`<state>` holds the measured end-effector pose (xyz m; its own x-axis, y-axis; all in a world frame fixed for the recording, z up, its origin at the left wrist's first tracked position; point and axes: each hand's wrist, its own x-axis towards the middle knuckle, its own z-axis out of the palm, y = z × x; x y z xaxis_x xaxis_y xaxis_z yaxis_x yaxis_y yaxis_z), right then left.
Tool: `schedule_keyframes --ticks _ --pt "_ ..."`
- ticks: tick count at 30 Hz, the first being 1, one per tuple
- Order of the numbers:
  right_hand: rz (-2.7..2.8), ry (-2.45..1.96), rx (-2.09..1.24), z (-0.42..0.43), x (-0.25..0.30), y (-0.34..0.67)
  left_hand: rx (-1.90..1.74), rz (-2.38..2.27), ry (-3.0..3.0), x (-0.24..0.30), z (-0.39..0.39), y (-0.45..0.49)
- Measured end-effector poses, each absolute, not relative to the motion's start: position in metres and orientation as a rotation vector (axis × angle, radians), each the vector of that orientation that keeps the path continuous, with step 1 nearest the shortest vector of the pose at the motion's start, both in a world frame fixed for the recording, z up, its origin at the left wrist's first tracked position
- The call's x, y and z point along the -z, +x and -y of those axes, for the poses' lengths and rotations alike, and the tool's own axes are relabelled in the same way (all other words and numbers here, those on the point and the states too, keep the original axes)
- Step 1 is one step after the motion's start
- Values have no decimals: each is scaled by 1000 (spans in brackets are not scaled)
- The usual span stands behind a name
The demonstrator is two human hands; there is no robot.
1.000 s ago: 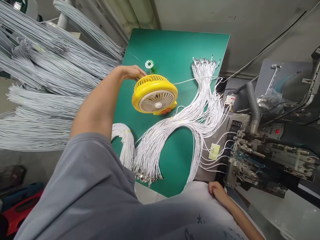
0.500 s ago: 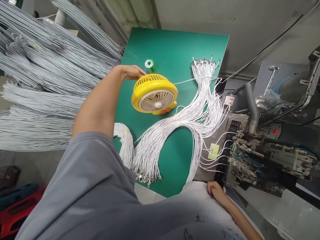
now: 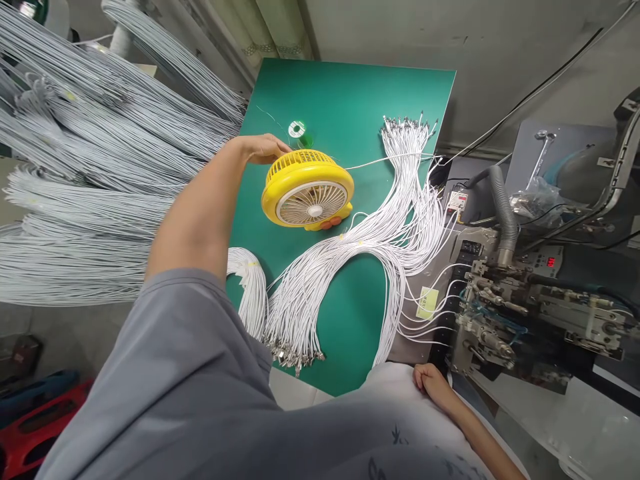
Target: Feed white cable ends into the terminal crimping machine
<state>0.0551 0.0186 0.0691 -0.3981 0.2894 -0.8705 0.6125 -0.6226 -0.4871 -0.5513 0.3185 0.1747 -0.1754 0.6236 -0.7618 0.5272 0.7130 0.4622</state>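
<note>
A yellow desk fan [image 3: 273,195] with a white front grille stands on the green tabletop [image 3: 350,90]. My left hand [image 3: 264,148] is at the fan's rear upper-left rim, its fingers curled against the housing and the fingertips hidden behind it. Just beyond the fan is a green-and-white spool of thin wire [image 3: 297,129]. White cables in a large bundle [image 3: 345,248] lie across the table to the right of the fan, with metal ends at both tips. My right hand [image 3: 429,381] rests by my lap, fingers curled in, with nothing visible in it.
Thick bundles of grey-white cable [image 3: 90,247] hang at the left. A smaller coiled cable bundle [image 3: 253,287] lies near my left sleeve. On the right stands a machine [image 3: 490,333] with cables running into it, beside a grey hose [image 3: 504,207]. A red stool [image 3: 40,427] is at lower left.
The view has shifted very slightly. Both hands and the fan stay essentially where they were.
</note>
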Motion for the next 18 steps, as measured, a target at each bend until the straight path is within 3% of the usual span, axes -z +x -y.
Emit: schedule_keyframes --ticks 14,18 --pt "-1201 1587 2144 -20 -67 53 295 -1912 1008 -173 -360 -541" --pt "-1192 1586 2148 -19 -69 52 99 -2140 1261 -176 -355 -536"
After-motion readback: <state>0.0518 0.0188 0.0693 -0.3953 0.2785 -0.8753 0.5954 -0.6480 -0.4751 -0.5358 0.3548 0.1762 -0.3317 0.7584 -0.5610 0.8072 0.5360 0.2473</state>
